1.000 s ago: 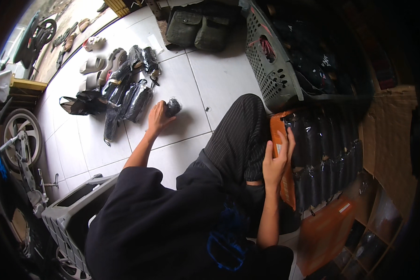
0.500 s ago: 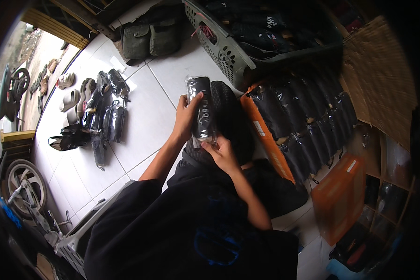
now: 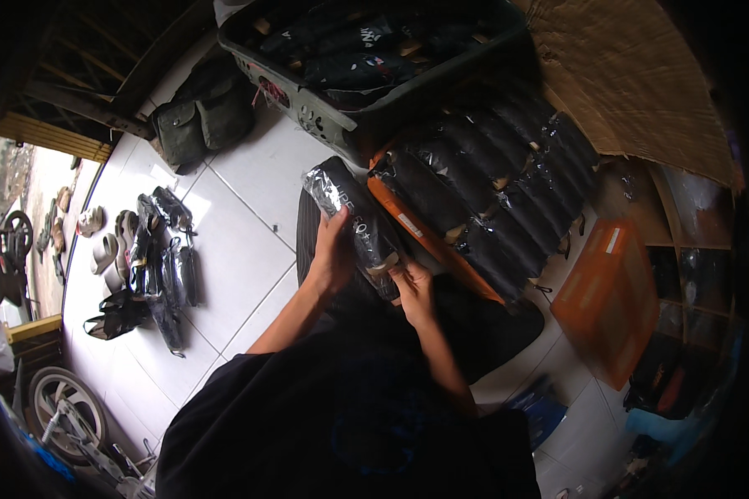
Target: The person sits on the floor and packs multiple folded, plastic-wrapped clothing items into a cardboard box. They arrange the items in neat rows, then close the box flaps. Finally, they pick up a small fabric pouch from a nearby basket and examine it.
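Observation:
Over my lap I hold what looks like a folded black umbrella [image 3: 349,214] in a clear plastic sleeve, with pale lettering on its side and a tan end. My left hand [image 3: 331,254] wraps its left side, the thumb lying over the front. At the lower tan end, my right hand [image 3: 414,287] pinches the sleeve with thumb and fingers. The umbrella tilts, its upper end leaning left. Just right of it, an orange tray or box [image 3: 416,224] carries rows of similar wrapped black umbrellas [image 3: 516,195], packed side by side.
A grey-green basket [image 3: 320,116] full of black umbrellas stands ahead. Left on the white tiles lie more wrapped black pieces [image 3: 175,266] beside shoes [image 3: 104,252]. A dark bag [image 3: 200,125] rests farther off. At right are an orange box [image 3: 612,299] and a cardboard sheet [image 3: 632,75].
My view has swung to the right. The umbrella, upright before, now leans left at its top, and both hands have turned with it and keep their hold.

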The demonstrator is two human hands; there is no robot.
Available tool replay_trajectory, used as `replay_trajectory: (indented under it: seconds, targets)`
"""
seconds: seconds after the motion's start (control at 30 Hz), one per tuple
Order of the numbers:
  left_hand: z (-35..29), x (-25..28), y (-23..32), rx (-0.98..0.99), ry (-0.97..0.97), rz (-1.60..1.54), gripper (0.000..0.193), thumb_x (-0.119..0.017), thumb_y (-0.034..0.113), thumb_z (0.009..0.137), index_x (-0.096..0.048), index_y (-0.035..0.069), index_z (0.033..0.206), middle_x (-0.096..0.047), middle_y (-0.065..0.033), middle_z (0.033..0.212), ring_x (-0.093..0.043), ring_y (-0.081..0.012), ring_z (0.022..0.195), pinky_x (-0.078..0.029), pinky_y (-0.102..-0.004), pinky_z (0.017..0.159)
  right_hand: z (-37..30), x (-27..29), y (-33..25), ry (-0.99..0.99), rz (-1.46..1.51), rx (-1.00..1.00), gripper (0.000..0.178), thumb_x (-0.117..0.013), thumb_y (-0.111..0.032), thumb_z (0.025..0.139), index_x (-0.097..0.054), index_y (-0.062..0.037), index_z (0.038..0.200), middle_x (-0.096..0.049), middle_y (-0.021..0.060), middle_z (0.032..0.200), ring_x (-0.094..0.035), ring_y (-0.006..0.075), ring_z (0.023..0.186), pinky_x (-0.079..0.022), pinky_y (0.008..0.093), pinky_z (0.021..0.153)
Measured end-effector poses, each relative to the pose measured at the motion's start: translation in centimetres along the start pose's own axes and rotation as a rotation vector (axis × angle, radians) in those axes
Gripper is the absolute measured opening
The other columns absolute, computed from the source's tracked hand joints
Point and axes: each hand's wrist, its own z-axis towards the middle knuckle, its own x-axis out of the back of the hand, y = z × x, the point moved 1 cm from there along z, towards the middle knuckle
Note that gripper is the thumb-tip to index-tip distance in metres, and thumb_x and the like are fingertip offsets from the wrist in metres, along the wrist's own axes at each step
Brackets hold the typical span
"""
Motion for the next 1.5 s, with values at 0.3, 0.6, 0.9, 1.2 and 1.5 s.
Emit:
replay_trajectory:
  seconds: [0.3,0.6,0.9,1.2,1.5]
  targets:
    - [0.2,-6.4,-0.7,0.068,-0.149,0.006,0.054,-0.068,0.008,0.086,-0.038,0.008,0.131,-0.055,-0.0095,0.117,-0.058,-0.0216,0.106,-0.05,-0.039,0.092,0.5,1.9,-3.5,0.546,-0.368,0.389,0.022,-0.056,0.011,0.085,-0.058,0.0025,0.106,-0.061,0.0037,0.095,-0.058,0.0082,0.092,-0.048,0.0245,0.08]
    - [0.6,-9.1,-2.2,-0.034,-0.142,0.177,0.053,-0.069,0.023,0.086,-0.041,0.007,0.129,-0.058,-0.009,0.111,-0.061,-0.0232,0.102,-0.053,-0.0405,0.087,1.0,3.6,-6.8,0.578,-0.518,0.504,0.026,-0.067,0.014,0.075,-0.056,-0.0005,0.094,-0.062,0.0105,0.082,-0.065,0.019,0.069,-0.05,0.0298,0.063]
    - [2.5,-7.9,-3.0,0.096,-0.146,0.047,0.046,-0.064,0.021,0.089,-0.045,0.006,0.128,-0.057,-0.0072,0.117,-0.058,-0.0214,0.109,-0.048,-0.0399,0.095,-0.3,3.6,-6.2,0.532,-0.451,0.676,0.02,-0.068,0.013,0.08,-0.062,0.0048,0.097,-0.062,0.0084,0.09,-0.066,0.0117,0.067,-0.05,0.0216,0.054]
    - [2.4,-8.0,-3.3,0.082,-0.162,0.071,0.039,-0.062,0.022,0.091,-0.05,0.006,0.125,-0.062,-0.0074,0.114,-0.061,-0.0215,0.106,-0.049,-0.0397,0.094,-1.6,4.3,-5.9,0.378,-0.223,0.391,0.021,-0.067,0.001,0.087,-0.065,0.0001,0.108,-0.061,0.0072,0.101,-0.055,0.0112,0.075,-0.047,0.0228,0.067]
    - [2.3,-6.9,-2.8,0.049,-0.152,0.088,0.038,-0.06,0.03,0.093,-0.054,0.004,0.119,-0.065,-0.0094,0.109,-0.064,-0.0229,0.099,-0.05,-0.0391,0.091,-1.8,4.0,-5.3,0.253,-0.11,0.383,0.029,-0.063,-0.002,0.09,-0.06,0.0018,0.119,-0.052,0.01,0.123,-0.057,0.0168,0.108,-0.051,0.0243,0.076]
